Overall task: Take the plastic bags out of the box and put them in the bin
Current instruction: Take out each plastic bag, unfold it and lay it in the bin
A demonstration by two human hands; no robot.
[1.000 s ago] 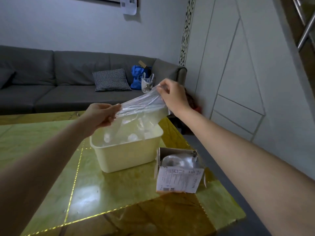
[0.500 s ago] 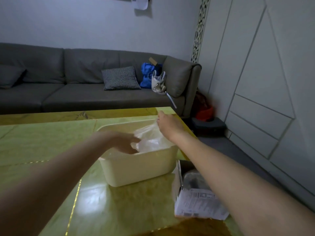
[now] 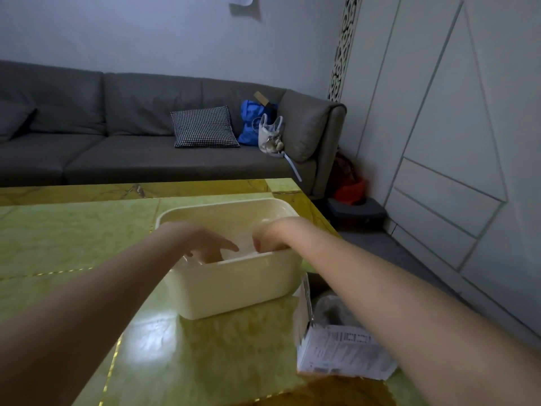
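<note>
Hands, left (image 3: 205,244) and right (image 3: 269,237), each grip crinkly clear bag (image 3: 238,251) inside smooth cream bin (image 3: 234,284)

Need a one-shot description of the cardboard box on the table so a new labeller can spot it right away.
Start at the green-and-gold table in front of the grey sofa. At its near right corner, just right of the cream plastic bin, sits the open cardboard box, under the right forearm. It alone wears a white printed label on its front, and a crumpled clear plastic bag shows inside.
</note>
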